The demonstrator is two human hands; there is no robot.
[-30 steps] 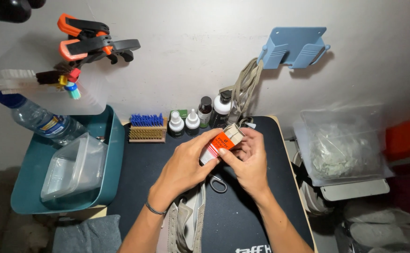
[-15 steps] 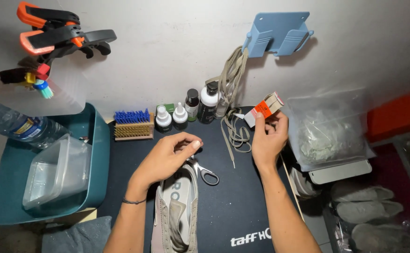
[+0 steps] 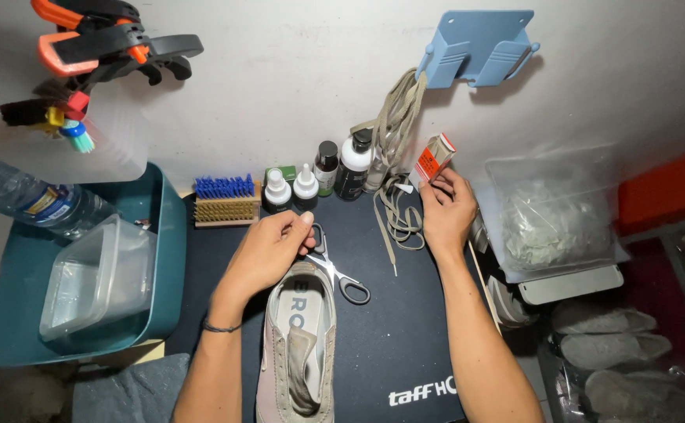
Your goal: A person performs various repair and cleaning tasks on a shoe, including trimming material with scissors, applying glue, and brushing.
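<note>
mat [image 3: 405,329], dark and wide, lay under both forearms and carried most of the work. left of the left hand [image 3: 268,252] a teal tub [image 3: 166,235] held a clear plastic container [image 3: 95,278] and a water bottle [image 3: 33,204]. right of the right hand [image 3: 446,213] sat a clear bag [image 3: 558,211] with pale contents. just below the left hand, partly under its wrist, a beige shoe [image 3: 295,352] pointed away from the person, its laces out. pale laces [image 3: 393,157] hung on the wall and trailed onto the mat just left of the right hand. beyond the left hand stood a wooden brush with blue bristles [image 3: 226,202] and a row of small bottles [image 3: 319,176]. scissors [image 3: 341,276] lay on the mat between the hands, touching the left hand's fingers at their blades. the left hand was loosely curled, fingertips pinched together; whether it gripped anything could not be told. the right hand was closed around a small orange and white box [image 3: 435,159], raised near the wall.
</note>
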